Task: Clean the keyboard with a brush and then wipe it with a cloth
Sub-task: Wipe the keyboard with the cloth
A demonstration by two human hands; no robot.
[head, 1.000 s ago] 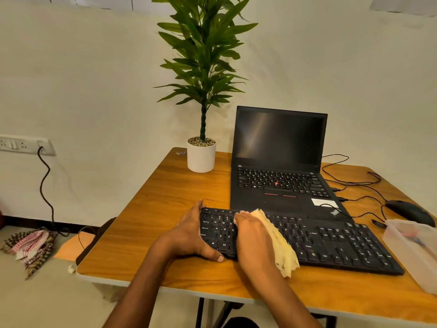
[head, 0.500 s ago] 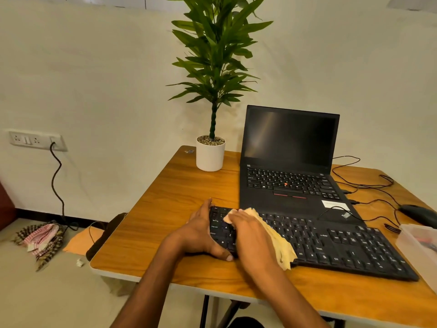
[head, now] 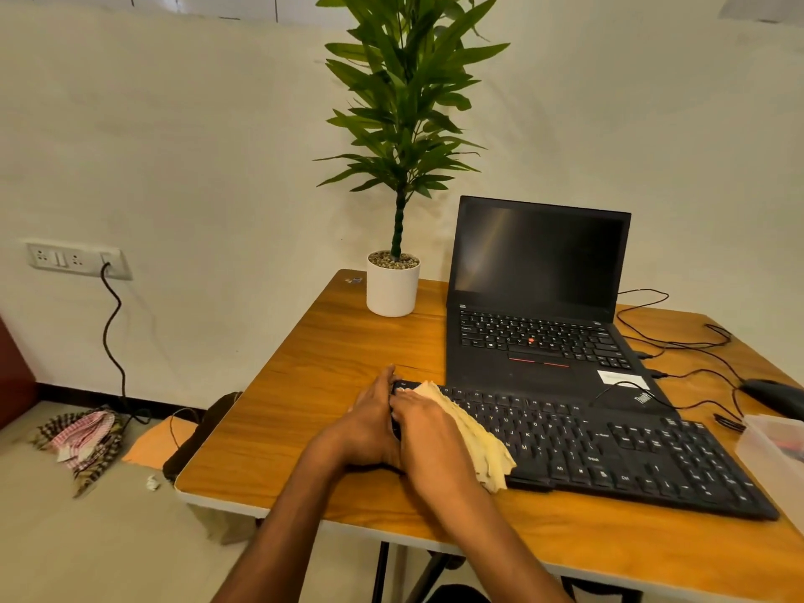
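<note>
On the wooden surface [head: 330,367] a black keyboard [head: 609,450] lies in front of an open laptop [head: 539,306], its far edge touching the laptop base. At the keyboard's left end the right hand [head: 428,433] presses a pale yellow cloth [head: 478,437] flat on the keys; the fingers look nearly straight on top of the cloth, so this grip is spread, not pinching. The left hand [head: 370,424] holds the left edge of the keyboard, its fingers curled around the side. A potted plant [head: 393,280] stands at the far left of the laptop. A dark mouse [head: 770,391] and a clear plastic box [head: 778,446] are at the right side.
</note>
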